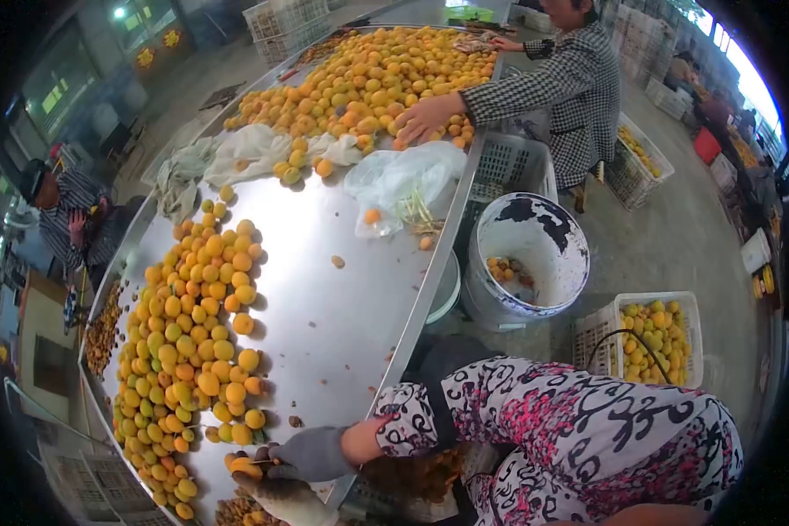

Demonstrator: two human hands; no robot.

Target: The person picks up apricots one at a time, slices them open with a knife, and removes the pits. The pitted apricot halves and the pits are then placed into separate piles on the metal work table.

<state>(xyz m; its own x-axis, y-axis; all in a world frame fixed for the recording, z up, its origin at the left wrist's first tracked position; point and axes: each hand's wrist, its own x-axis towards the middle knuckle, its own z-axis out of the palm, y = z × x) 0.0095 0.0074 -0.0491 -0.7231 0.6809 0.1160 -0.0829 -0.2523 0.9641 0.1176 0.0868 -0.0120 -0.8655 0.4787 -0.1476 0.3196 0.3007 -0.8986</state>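
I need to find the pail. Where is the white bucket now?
In the head view, the white bucket stands on the floor right of the steel table, between two white crates.

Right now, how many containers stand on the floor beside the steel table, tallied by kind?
White round plastic bucket: 1
White slatted plastic crates holding yellow fruit: 2
Pale slatted plastic crate, contents hidden: 1
Total: 4
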